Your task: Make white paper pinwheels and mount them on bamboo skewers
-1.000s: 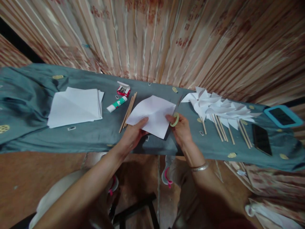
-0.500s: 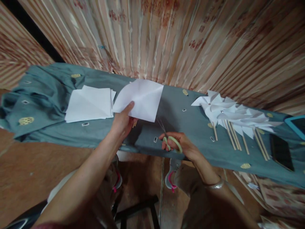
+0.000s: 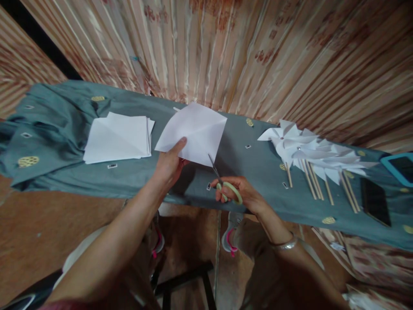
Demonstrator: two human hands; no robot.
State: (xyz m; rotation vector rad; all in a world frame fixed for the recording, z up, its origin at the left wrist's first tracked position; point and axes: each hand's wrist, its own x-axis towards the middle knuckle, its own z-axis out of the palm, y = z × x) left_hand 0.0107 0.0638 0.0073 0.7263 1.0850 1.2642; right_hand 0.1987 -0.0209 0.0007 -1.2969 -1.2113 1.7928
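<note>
My left hand (image 3: 171,165) pinches a square white sheet of paper (image 3: 196,129) by its near edge, thumb on top and fingers underneath. Faint creases run across the sheet, which is held above the cloth. My right hand (image 3: 237,191) grips green-handled scissors (image 3: 230,192), fingers through the loops. Their blades meet the paper's near right corner, one blade lying over it. To the left lies a stack of white paper sheets (image 3: 118,137). Several white paper pinwheels (image 3: 298,146) on wooden sticks (image 3: 311,181) overlap at the right.
A green patterned cloth (image 3: 248,168) covers the long narrow table. Beside the pinwheels lie a black phone (image 3: 374,201) and a blue-framed device (image 3: 400,167). A pleated curtain (image 3: 206,51) hangs along the far edge. Below stands a dark stool frame (image 3: 183,280).
The scissors have come up to the paper's corner, with a blade now over it. My left hand has turned the sheet slightly. The whole view has shifted a little.
</note>
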